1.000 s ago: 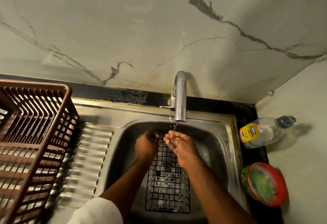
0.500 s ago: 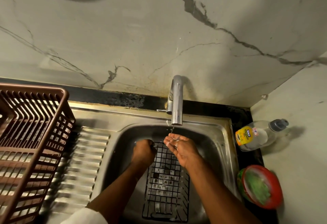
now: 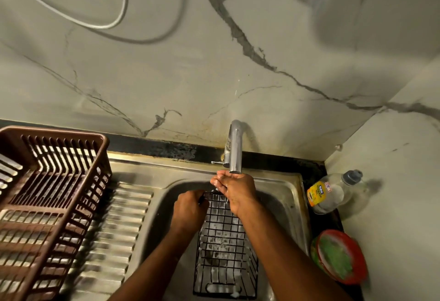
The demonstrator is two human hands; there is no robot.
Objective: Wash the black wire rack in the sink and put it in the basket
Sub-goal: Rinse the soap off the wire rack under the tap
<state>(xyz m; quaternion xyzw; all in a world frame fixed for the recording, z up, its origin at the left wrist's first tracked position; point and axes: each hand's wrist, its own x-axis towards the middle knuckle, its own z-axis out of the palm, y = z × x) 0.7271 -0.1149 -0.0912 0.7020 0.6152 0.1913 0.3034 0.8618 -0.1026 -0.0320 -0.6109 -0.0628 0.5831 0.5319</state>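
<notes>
The black wire rack (image 3: 223, 248) lies in the steel sink (image 3: 288, 196), soapy foam clinging to its grid. My left hand (image 3: 189, 210) grips the rack's far left corner. My right hand (image 3: 234, 187) is raised just under the spout of the chrome tap (image 3: 235, 148), fingers loosely cupped and holding nothing. The brown plastic basket (image 3: 47, 196) stands on the draining board at the left, apart from both hands.
A ribbed steel draining board (image 3: 119, 236) lies between basket and sink. A clear dish-soap bottle (image 3: 331, 192) lies on the right counter, with a red-rimmed tub holding a green scrubber (image 3: 338, 256) in front of it. A marble wall rises behind.
My right hand has risen off the rack to just under the tap spout. My left hand keeps its grip on the rack's corner. The camera has tilted up.
</notes>
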